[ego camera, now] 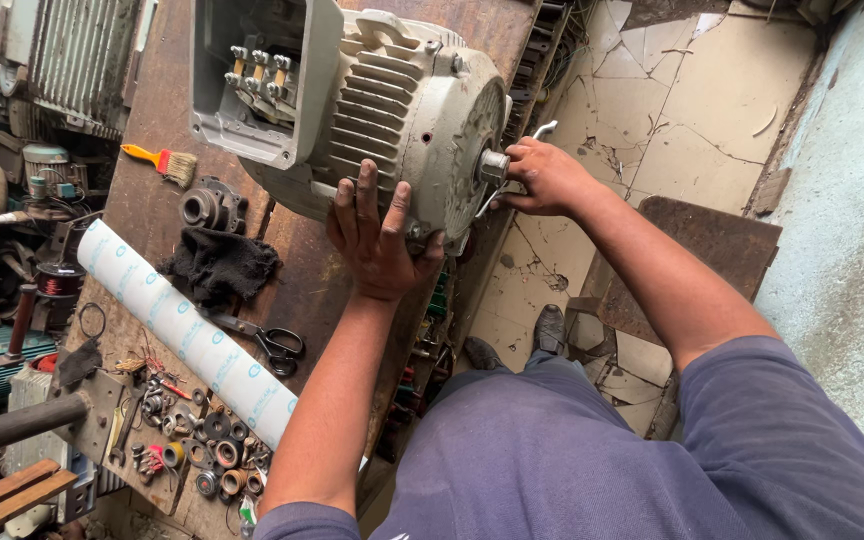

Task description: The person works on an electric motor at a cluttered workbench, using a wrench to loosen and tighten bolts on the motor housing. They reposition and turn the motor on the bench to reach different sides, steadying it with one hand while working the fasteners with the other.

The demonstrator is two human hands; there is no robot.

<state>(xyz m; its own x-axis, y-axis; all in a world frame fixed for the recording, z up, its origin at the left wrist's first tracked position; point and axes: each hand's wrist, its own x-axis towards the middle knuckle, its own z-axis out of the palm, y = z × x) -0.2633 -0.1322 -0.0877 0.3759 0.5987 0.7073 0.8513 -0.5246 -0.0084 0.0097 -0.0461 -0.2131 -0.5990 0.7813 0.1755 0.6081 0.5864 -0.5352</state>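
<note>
Electric motor lies on counter edge, terminal box open, end cover still on. Your left hand braces casing, fingers spread; your right hand fingers closed on tool at shaft.

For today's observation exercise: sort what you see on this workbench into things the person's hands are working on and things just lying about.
In hand:
- electric motor, steadied by the left hand
- motor shaft, gripped by the right hand

Lying about:
- paintbrush
- black rag
- scissors
- white roll
- loose bearings and rings
</note>
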